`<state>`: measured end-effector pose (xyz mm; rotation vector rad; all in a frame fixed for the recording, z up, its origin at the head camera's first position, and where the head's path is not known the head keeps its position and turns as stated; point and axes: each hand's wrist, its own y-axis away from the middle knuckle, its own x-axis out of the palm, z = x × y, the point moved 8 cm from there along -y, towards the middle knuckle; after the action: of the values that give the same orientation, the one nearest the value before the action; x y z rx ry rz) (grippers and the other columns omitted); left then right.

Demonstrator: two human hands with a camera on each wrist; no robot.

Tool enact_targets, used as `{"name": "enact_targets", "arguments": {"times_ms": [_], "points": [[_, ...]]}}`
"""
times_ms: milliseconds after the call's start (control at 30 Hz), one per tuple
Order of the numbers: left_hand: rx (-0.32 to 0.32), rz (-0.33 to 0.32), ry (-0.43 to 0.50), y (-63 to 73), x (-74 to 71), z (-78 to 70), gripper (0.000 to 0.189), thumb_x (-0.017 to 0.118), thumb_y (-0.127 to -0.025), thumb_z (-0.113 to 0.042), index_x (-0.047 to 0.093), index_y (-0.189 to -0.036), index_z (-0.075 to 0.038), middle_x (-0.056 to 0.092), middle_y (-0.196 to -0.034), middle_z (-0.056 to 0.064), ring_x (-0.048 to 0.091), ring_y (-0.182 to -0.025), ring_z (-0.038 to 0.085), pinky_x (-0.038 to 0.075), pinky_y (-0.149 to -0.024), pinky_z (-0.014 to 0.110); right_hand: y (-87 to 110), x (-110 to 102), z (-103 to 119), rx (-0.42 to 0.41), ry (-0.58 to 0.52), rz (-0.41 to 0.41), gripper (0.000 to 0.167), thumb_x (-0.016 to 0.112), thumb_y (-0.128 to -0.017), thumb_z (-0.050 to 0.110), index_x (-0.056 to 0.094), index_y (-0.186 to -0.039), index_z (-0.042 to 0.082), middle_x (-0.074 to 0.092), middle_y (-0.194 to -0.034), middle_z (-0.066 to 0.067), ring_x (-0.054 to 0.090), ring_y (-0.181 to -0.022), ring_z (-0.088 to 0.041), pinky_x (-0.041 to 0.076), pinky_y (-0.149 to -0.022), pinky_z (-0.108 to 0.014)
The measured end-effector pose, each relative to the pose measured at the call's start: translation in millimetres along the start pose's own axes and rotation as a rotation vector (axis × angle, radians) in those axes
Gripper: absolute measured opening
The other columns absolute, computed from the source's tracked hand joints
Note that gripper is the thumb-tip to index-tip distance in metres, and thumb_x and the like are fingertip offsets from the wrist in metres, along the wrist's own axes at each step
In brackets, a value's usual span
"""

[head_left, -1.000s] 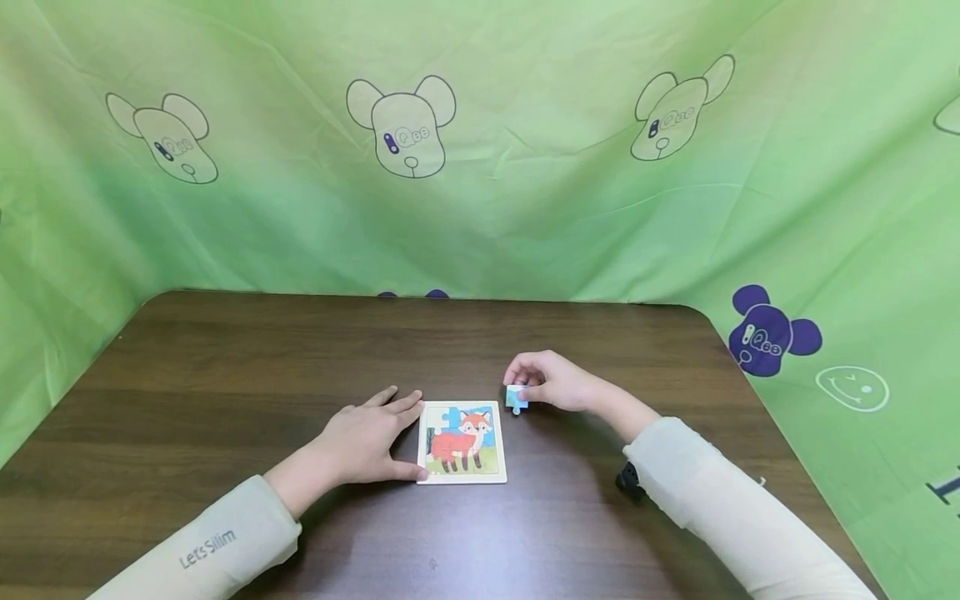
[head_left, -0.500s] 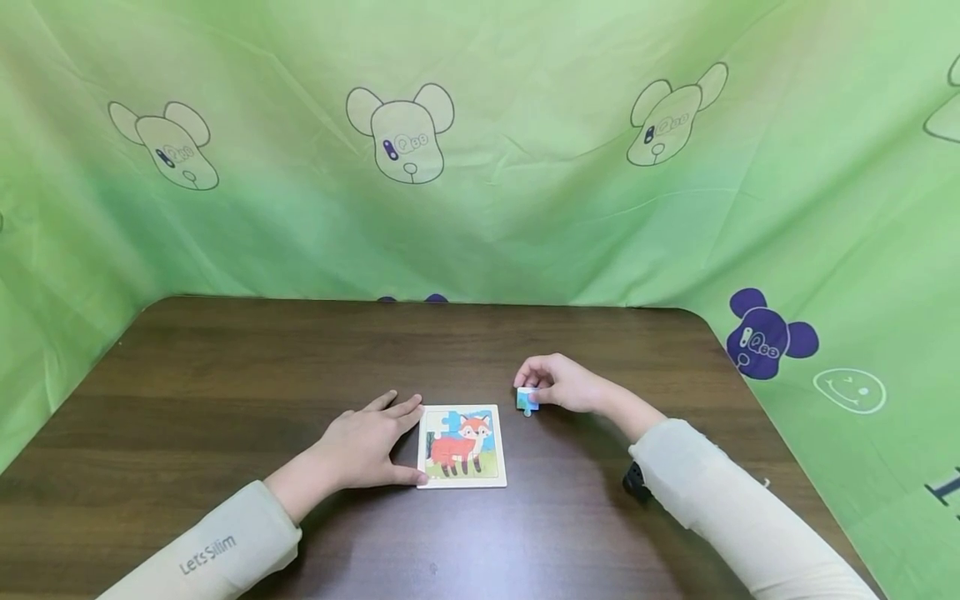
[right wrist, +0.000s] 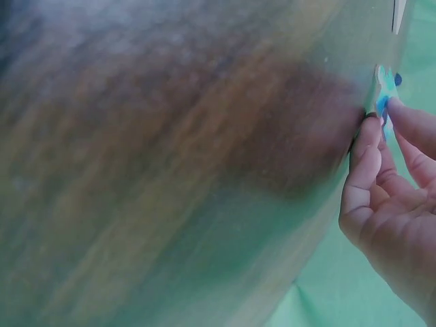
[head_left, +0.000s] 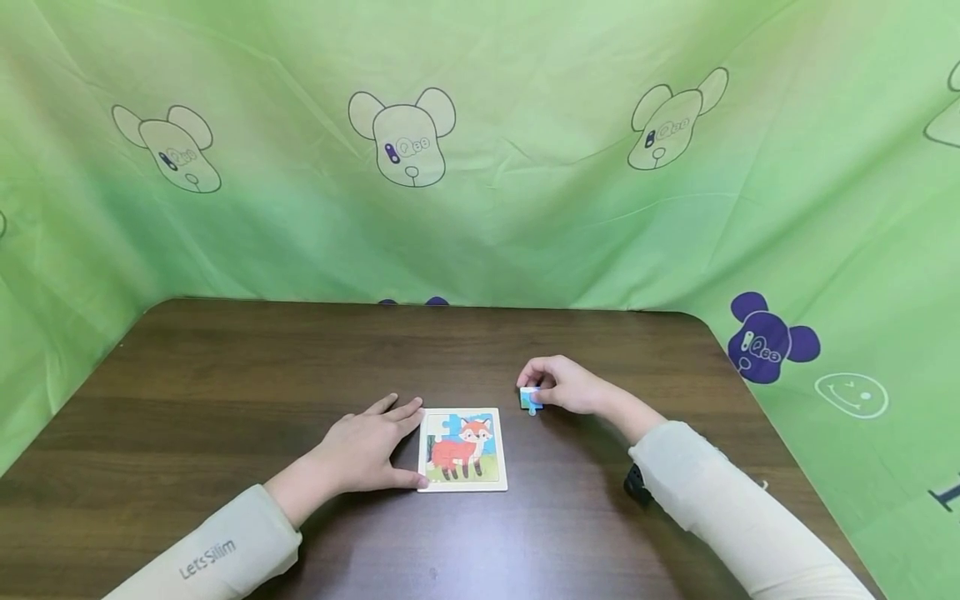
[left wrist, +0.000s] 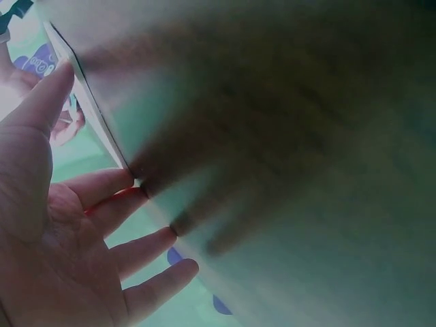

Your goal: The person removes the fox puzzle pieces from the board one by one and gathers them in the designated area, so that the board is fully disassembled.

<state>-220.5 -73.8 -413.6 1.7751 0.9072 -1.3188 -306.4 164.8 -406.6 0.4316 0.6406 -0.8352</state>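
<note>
A square jigsaw puzzle (head_left: pixel 462 450) with a pale frame shows a red fox on grass against blue sky. Bare pale backing shows in its upper left corner. My left hand (head_left: pixel 363 450) lies at the frame's left side, fingers spread and fairly straight, thumb at the lower left corner; the left wrist view shows the fingertips along the frame's edge. Right of the puzzle's top corner, my right hand (head_left: pixel 566 387) pinches a blue and green jigsaw piece (head_left: pixel 527 399) between thumb and fingers. In the right wrist view the piece (right wrist: pixel 383 102) stands tilted close to the tabletop.
The dark brown wooden table (head_left: pixel 337 350) has rounded far corners. Behind it and at both sides hangs a green printed curtain (head_left: pixel 495 217). A small black object (head_left: pixel 636 483) shows under the right sleeve.
My right hand has moved slightly right, away from the puzzle, with the jigsaw piece still pinched. My left hand keeps its place at the frame. The head view has tilted up a little.
</note>
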Motion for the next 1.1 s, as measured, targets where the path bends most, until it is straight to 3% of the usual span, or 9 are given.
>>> {"name": "enact_targets", "arguments": {"times_ms": [333, 533, 700, 900, 1100], "points": [[0.005, -0.009, -0.009, -0.6, 0.3, 0.5, 0.095, 0.071, -0.074, -0.071, 0.048, -0.149, -0.019, 0.04, -0.158, -0.005, 0.035, -0.148, 0.029, 0.047, -0.094, 0.064, -2.1, -3.3, -2.4, -0.001, 0.066, -0.041, 0.012, 0.065, -0.09, -0.003, 0.066, -0.102, -0.001, 0.066, -0.094, -0.012, 0.056, -0.076, -0.012, 0.048, -0.074, -0.025], [0.003, -0.003, -0.014, -1.0, 0.8, 0.9, 0.095, 0.071, -0.074, -0.072, 0.047, -0.149, -0.02, 0.04, -0.159, -0.005, 0.035, -0.149, 0.029, 0.047, -0.095, 0.062, -5.5, -0.3, 13.6, -0.052, 0.096, -0.061, 0.012, 0.066, -0.09, 0.0, 0.066, -0.101, 0.0, 0.066, -0.092, -0.009, 0.053, -0.072, -0.01, 0.046, -0.071, -0.024], [0.0, -0.001, -0.016, -0.9, 1.3, 1.3, 0.096, 0.071, -0.074, -0.072, 0.047, -0.15, -0.02, 0.04, -0.159, -0.005, 0.035, -0.149, 0.028, 0.047, -0.095, 0.063, -13.0, 15.0, 35.5, -0.09, 0.101, -0.01, 0.012, 0.065, -0.091, 0.002, 0.066, -0.102, 0.002, 0.066, -0.094, -0.009, 0.05, -0.067, -0.008, 0.046, -0.064, -0.023], [0.003, 0.0, -0.009, -1.2, 1.5, 1.1, 0.095, 0.071, -0.074, -0.072, 0.048, -0.149, -0.02, 0.04, -0.159, -0.005, 0.035, -0.148, 0.029, 0.047, -0.095, 0.064, -23.0, 38.1, 57.8, -0.145, 0.145, 0.063, 0.013, 0.066, -0.09, 0.003, 0.068, -0.103, 0.005, 0.063, -0.095, -0.008, 0.052, -0.074, -0.008, 0.046, -0.072, -0.023], [0.0, 0.007, -0.004, -1.8, 1.1, 1.7, 0.094, 0.071, -0.074, -0.072, 0.048, -0.149, -0.02, 0.04, -0.159, -0.005, 0.034, -0.149, 0.03, 0.046, -0.095, 0.065, -30.8, 53.5, 69.9, -0.163, 0.159, 0.117, 0.016, 0.067, -0.09, 0.003, 0.07, -0.105, 0.008, 0.061, -0.095, -0.007, 0.054, -0.074, -0.009, 0.045, -0.072, -0.021]]}}
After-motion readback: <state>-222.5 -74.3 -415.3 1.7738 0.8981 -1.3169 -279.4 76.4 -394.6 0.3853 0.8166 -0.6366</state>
